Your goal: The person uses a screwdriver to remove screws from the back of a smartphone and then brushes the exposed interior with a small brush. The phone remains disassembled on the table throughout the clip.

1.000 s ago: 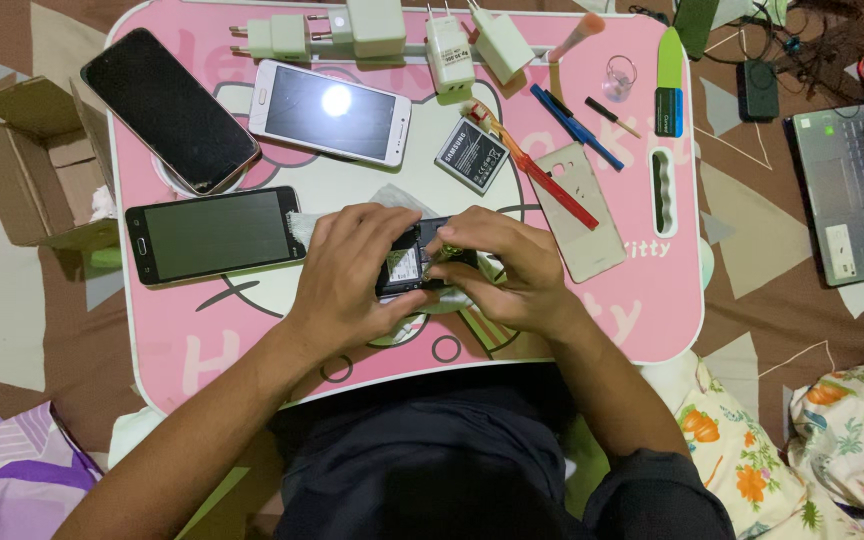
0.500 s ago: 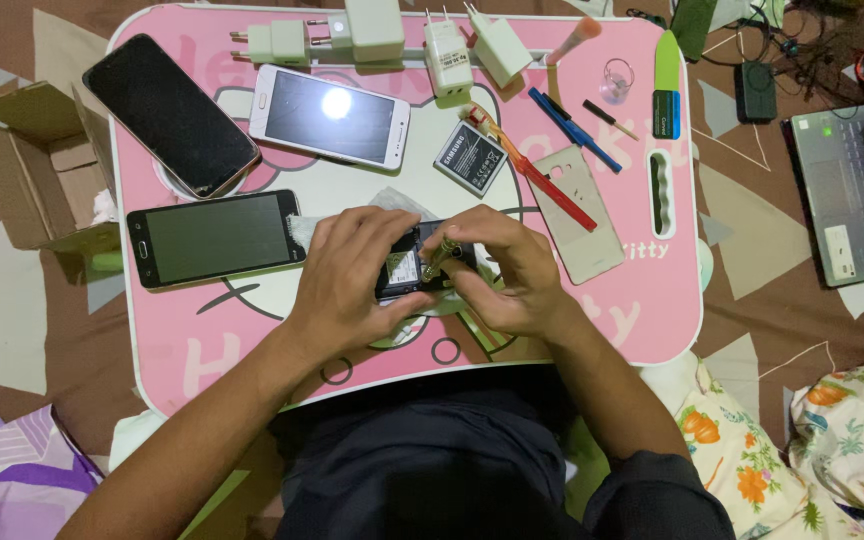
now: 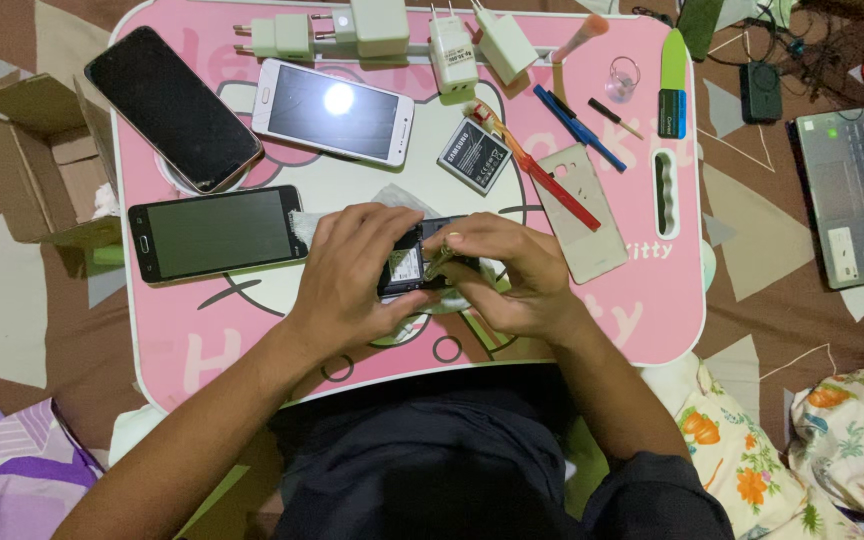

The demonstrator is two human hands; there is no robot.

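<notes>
On a pink lap table my left hand holds an opened black phone with its back cover off. My right hand grips the phone's other side and pinches a small thin tool against its inside. A loose grey battery and a beige back cover lie just beyond my hands. Much of the opened phone is hidden by my fingers.
Three other phones lie on the table: a black one, a white one and a large dark one. White chargers, red and blue tools sit at the back. A cardboard box is left, a laptop right.
My hands and the opened phone stay in the same place; only my right fingers have shifted slightly on the small tool.
</notes>
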